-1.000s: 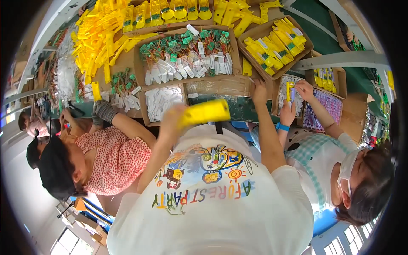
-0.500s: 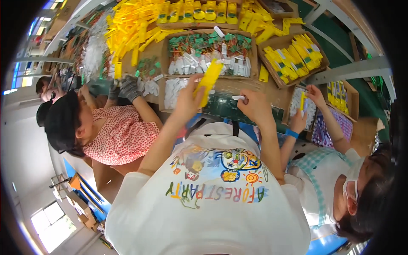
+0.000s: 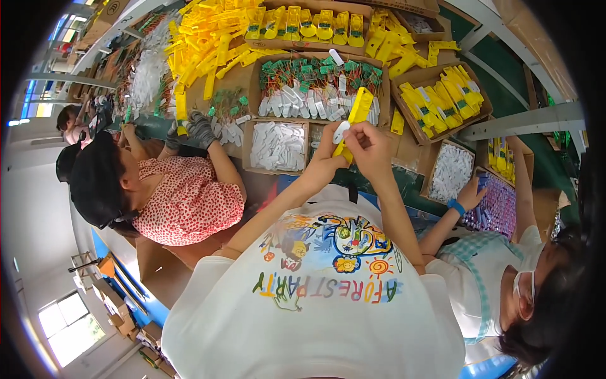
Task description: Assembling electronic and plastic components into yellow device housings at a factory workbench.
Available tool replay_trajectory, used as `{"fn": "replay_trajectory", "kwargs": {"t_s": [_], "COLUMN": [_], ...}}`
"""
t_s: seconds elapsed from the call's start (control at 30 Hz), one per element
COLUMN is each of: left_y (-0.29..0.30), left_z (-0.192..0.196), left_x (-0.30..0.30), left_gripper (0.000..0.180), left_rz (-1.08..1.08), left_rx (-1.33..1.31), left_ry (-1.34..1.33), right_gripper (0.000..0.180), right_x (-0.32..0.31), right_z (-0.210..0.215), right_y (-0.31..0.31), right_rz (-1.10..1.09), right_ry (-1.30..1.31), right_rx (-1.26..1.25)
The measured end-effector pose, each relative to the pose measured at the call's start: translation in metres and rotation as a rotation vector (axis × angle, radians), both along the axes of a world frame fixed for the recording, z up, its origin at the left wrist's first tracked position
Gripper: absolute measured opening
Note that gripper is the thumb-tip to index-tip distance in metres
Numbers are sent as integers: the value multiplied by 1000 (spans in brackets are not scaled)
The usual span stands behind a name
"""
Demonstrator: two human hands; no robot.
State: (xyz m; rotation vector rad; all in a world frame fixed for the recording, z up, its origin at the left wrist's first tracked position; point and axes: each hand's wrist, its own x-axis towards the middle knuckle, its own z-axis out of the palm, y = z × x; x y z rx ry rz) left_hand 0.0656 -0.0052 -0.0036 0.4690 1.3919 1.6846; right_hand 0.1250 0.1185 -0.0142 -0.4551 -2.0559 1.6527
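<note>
In front of my chest, my left hand (image 3: pixel 324 161) is closed round the lower part of a long yellow plastic casing (image 3: pixel 360 106), which tilts up to the right. The fingers of my right hand (image 3: pixel 374 151) pinch a small white oval plastic piece (image 3: pixel 341 131) against the casing's face. My right fingertips partly cover where the two parts meet. Just beyond my hands stands a cardboard box (image 3: pixel 254 88) of white pieces wired to green circuit boards. To the left of my hands, a smaller box (image 3: pixel 308 148) holds loose white plastic pieces.
Yellow casings (image 3: pixel 208 38) lie heaped at the far left. A box of filled casings (image 3: pixel 442 98) stands at the right, another at the back. Co-workers sit close on both sides: one wears grey gloves (image 3: pixel 202 131), the other a blue wristband (image 3: pixel 456 206). A metal frame (image 3: pixel 524 120) crosses at right.
My two hands have come together, bringing the white piece onto the yellow casing. The right co-worker's hands have moved apart, one to the purple items, one toward the box of yellow casings.
</note>
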Motion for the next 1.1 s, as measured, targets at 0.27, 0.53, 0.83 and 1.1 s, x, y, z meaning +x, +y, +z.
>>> {"fn": "replay_trajectory", "kwargs": {"t_s": [0.27,0.53,0.83,1.1], "left_y": [4,4,-2,-11], "left_z": [3,-1,-24,-38], "left_x": [-3,-15,-28,-30], "left_gripper": [56,44,44,43], "left_rz": [199,250,162,275], "left_rx": [-176,-91,-128,-60], "left_ry": [1051,33,583,-113], "right_gripper": [19,17,14,15], "right_x": [-5,-7,-14,-34], "right_z": [3,20,11,-14], "right_y": [-3,14,9,-17], "right_rz": [-81,253,259,178], "right_ry": [24,-100,-124,-110], "right_rx": [-114,-341,-403,-451]}}
